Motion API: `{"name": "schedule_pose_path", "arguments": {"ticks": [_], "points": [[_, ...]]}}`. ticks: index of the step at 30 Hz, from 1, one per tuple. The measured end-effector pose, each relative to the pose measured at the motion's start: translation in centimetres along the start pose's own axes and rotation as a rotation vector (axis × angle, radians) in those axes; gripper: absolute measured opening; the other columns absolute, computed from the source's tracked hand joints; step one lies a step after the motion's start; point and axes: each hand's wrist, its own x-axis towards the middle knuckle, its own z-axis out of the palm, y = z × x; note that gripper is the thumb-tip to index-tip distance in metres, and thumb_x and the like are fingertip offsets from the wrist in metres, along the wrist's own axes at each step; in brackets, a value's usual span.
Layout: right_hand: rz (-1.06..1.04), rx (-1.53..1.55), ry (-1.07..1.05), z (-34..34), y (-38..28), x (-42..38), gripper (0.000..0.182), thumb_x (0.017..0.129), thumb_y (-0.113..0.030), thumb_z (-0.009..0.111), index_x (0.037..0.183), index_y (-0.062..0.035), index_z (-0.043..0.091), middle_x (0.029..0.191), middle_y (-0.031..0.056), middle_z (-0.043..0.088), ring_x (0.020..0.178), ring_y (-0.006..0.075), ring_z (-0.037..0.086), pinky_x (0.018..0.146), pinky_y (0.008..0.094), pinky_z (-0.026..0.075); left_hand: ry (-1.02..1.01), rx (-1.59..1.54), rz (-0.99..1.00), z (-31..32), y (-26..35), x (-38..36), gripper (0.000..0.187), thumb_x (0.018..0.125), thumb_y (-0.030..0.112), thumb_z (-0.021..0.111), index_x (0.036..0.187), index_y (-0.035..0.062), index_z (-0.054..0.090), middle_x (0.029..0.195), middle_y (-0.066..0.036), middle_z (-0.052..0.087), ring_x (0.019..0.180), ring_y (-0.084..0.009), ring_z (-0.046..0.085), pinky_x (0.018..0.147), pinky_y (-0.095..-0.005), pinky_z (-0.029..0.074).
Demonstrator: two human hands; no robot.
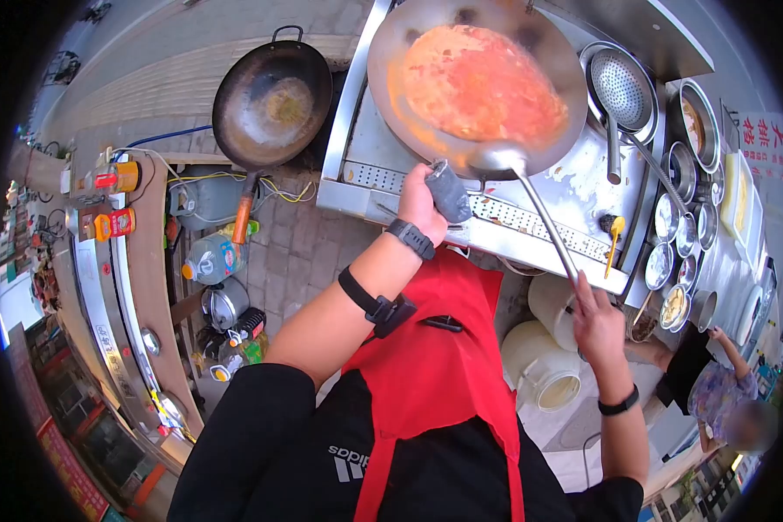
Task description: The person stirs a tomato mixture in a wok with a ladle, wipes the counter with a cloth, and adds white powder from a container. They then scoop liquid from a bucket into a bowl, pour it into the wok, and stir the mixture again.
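A large wok (391,83) sits on the steel stove, tilted, with a soupy orange-red food (483,83) spread inside it. My left hand (420,202) is closed round a dark grey wrapped handle (448,193) at the wok's near edge. A long steel ladle (544,213) is in my right hand (598,322), whose fingers wrap the end of its shaft. The ladle's bowl rests at the near rim of the wok, and whether it touches the food is hard to tell.
Right of the wok, a perforated skimmer (622,87) lies over a pot. Several metal bowls (667,217) of ingredients line the right side. A second, dark wok (272,104) stands at the left. White buckets (544,365) are below the stove; a person (722,387) is at far right.
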Motion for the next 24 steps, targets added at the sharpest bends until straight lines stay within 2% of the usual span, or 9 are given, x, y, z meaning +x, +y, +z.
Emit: {"name": "schedule_pose_path", "arguments": {"ticks": [5,6,8,13,16,19,20,23,24], "points": [[-0.027,0.087,0.062,7.2,-1.8,7.4,0.058,0.084,-0.009,0.058,0.141,-0.0106,0.045,0.081,0.0201,0.059,0.056,0.0360,0.060,0.053,0.0459,0.051,-0.018,-0.006,0.120,-2.5,-0.4,-2.9,0.026,0.091,0.031,0.044,0.090,0.0109,0.059,0.083,-0.006,0.062,0.077,-0.0224,0.061,0.071,-0.0393,0.051],[-0.003,0.077,0.032,7.8,-2.6,9.1,0.056,0.085,-0.010,0.056,0.140,-0.0097,0.045,0.081,0.0199,0.060,0.057,0.0362,0.061,0.054,0.0465,0.052,-0.118,0.025,0.074,-5.2,0.0,-3.2,0.038,0.092,0.033,0.039,0.102,0.0045,0.062,0.102,-0.014,0.067,0.089,-0.0271,0.062,0.080,-0.0409,0.050],[0.005,0.114,0.087,9.1,-3.6,12.1,0.056,0.085,-0.011,0.055,0.141,-0.0099,0.045,0.081,0.0208,0.061,0.060,0.0389,0.062,0.058,0.0488,0.052,-0.049,0.055,0.131,-7.0,0.2,-5.2,0.041,0.091,0.033,0.036,0.102,0.0049,0.063,0.103,-0.015,0.068,0.092,-0.0274,0.063,0.078,-0.0396,0.050],[0.094,0.300,0.030,6.9,-3.7,19.4,0.044,0.086,-0.015,0.056,0.128,-0.0019,0.054,0.083,0.0291,0.065,0.080,0.0443,0.066,0.070,0.0538,0.053,0.048,-0.019,0.221,-10.8,-0.1,-10.0,0.041,0.090,0.033,0.035,0.101,0.0062,0.064,0.106,-0.015,0.068,0.092,-0.0271,0.063,0.079,-0.0388,0.050],[0.187,0.419,0.257,4.5,-2.0,21.6,0.040,0.084,-0.015,0.058,0.122,-0.0020,0.058,0.086,0.0310,0.065,0.087,0.0461,0.064,0.078,0.0525,0.052,0.093,-0.046,0.247,-12.1,-0.4,-12.7,0.041,0.090,0.033,0.036,0.103,0.0068,0.064,0.108,-0.011,0.069,0.094,-0.0245,0.064,0.079,-0.0374,0.050],[0.298,0.449,0.333,2.8,-0.1,21.9,0.044,0.082,-0.016,0.060,0.125,-0.0054,0.058,0.090,0.0302,0.066,0.090,0.0473,0.064,0.081,0.0512,0.051,0.114,-0.061,0.276,-14.3,-0.1,-14.0,0.042,0.091,0.033,0.037,0.108,0.0049,0.064,0.112,-0.012,0.068,0.096,-0.0239,0.065,0.078,-0.0340,0.050],[0.299,0.441,0.316,3.2,0.2,21.6,0.038,0.083,-0.015,0.059,0.118,-0.0001,0.059,0.092,0.0324,0.065,0.093,0.0476,0.063,0.081,0.0506,0.052,0.165,-0.046,0.266,-14.2,0.1,-14.5,0.043,0.092,0.033,0.038,0.112,0.0054,0.063,0.116,-0.011,0.068,0.098,-0.0232,0.065,0.077,-0.0322,0.049],[0.294,0.546,0.303,7.8,-0.5,19.6,0.024,0.086,-0.013,0.058,0.102,0.0051,0.058,0.081,0.0251,0.067,0.077,0.0392,0.068,0.069,0.0453,0.054,0.137,-0.017,0.259,-14.4,0.9,-14.4,0.042,0.097,0.038,0.039,0.111,0.0055,0.061,0.117,-0.011,0.067,0.101,-0.0235,0.064,0.077,-0.0320,0.050],[0.402,0.972,0.196,8.4,-1.3,18.8,0.021,0.089,-0.014,0.058,0.101,0.0029,0.060,0.075,0.0179,0.064,0.067,0.0298,0.064,0.060,0.0393,0.052,0.109,0.012,0.261,-14.6,1.2,-14.1,0.044,0.098,0.041,0.039,0.111,0.0052,0.060,0.115,-0.012,0.068,0.100,-0.0247,0.065,0.078,-0.0333,0.051]]}}
